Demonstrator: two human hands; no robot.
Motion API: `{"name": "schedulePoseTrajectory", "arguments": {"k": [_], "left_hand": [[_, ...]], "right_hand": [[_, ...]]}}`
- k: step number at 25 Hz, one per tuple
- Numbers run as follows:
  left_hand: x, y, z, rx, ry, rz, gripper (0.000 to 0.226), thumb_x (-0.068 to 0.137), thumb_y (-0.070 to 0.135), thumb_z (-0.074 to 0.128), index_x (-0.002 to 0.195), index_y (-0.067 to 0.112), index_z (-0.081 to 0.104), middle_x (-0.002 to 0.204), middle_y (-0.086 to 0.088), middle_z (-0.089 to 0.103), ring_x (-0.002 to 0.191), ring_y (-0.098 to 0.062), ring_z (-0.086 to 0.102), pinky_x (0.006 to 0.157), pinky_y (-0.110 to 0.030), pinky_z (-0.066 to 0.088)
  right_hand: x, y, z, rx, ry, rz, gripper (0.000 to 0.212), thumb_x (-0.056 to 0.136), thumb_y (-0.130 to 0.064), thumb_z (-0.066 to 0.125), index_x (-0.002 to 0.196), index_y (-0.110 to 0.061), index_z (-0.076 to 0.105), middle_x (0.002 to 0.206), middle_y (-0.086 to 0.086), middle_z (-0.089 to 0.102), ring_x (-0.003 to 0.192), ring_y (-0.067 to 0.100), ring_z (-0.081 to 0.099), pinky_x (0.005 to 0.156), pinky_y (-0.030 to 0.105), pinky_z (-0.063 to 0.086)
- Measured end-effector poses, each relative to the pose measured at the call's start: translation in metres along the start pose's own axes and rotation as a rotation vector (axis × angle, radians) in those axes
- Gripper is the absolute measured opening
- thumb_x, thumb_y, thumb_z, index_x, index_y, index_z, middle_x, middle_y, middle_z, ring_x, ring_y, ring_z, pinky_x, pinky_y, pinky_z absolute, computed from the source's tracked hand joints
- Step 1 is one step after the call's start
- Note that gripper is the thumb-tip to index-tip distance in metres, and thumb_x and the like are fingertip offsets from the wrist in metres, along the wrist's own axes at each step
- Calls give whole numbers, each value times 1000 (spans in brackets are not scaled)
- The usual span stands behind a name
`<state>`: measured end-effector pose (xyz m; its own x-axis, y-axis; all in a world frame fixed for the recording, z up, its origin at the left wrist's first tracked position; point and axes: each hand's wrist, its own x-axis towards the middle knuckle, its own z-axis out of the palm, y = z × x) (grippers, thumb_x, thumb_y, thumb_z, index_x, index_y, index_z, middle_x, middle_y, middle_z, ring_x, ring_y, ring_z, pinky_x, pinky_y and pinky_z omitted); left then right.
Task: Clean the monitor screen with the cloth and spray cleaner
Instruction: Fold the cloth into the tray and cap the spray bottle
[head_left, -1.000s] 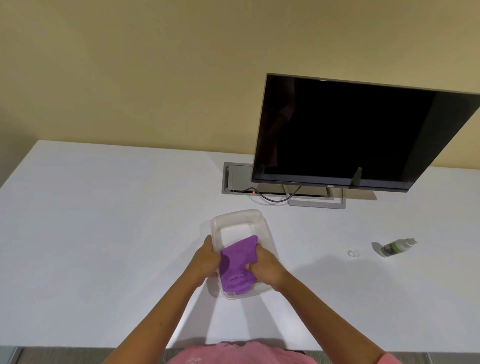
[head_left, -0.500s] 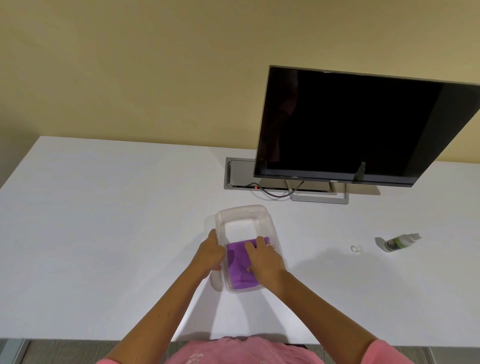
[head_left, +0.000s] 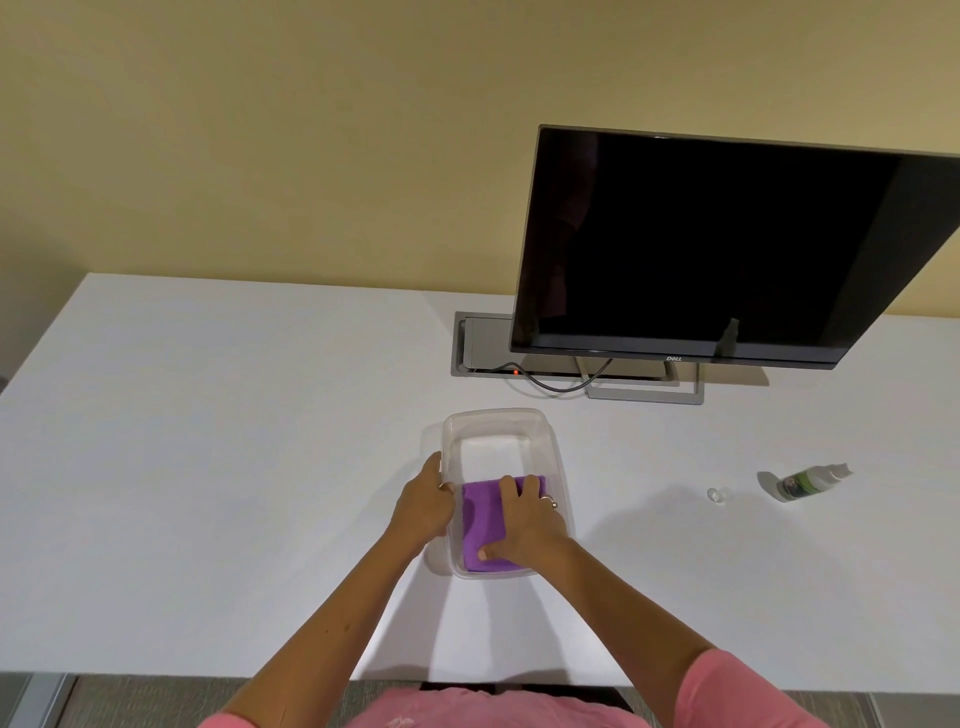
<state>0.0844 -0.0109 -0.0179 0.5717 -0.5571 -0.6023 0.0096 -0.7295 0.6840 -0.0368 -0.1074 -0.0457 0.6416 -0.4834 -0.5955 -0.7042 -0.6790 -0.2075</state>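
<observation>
A purple cloth (head_left: 480, 519) lies folded flat in the near half of a clear plastic container (head_left: 493, 415) on the white table. My right hand (head_left: 524, 525) presses on the cloth with straight fingers, thumb at its near edge. My left hand (head_left: 423, 499) holds the container's left rim, fingers curled over the edge. The black monitor (head_left: 701, 244) stands at the back right, its screen dark. The small spray bottle (head_left: 808, 480) lies on its side at the right, far from both hands.
A small clear cap (head_left: 718, 494) sits on the table just left of the spray bottle. A grey cable box (head_left: 480, 343) with a black cable is set into the table behind the container. The table's front edge (head_left: 156, 675) is near my body.
The cloth was bunched between both hands over the container; now it lies flat inside. My right hand has flattened onto it and my left hand has moved to the rim.
</observation>
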Motion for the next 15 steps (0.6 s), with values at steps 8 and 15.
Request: {"name": "schedulePoseTrajectory", "arguments": {"k": [8, 15], "left_hand": [[6, 6, 7, 70, 51, 18, 48, 96, 10, 37, 143, 22, 34, 131, -12, 57, 112, -35, 57, 91, -52, 52], [-1, 30, 23, 236, 297, 161, 56, 94, 14, 49, 146, 12, 28, 146, -13, 42, 131, -34, 42, 107, -46, 38]], "right_hand": [[-11, 2, -15, 30, 34, -56, 76, 84, -45, 67, 142, -16, 27, 140, 9, 41, 122, 28, 51, 97, 39, 49], [-44, 50, -56, 438, 458, -93, 26, 93, -31, 56, 114, -15, 58, 96, 4, 69, 83, 21, 64, 68, 24, 46]]}}
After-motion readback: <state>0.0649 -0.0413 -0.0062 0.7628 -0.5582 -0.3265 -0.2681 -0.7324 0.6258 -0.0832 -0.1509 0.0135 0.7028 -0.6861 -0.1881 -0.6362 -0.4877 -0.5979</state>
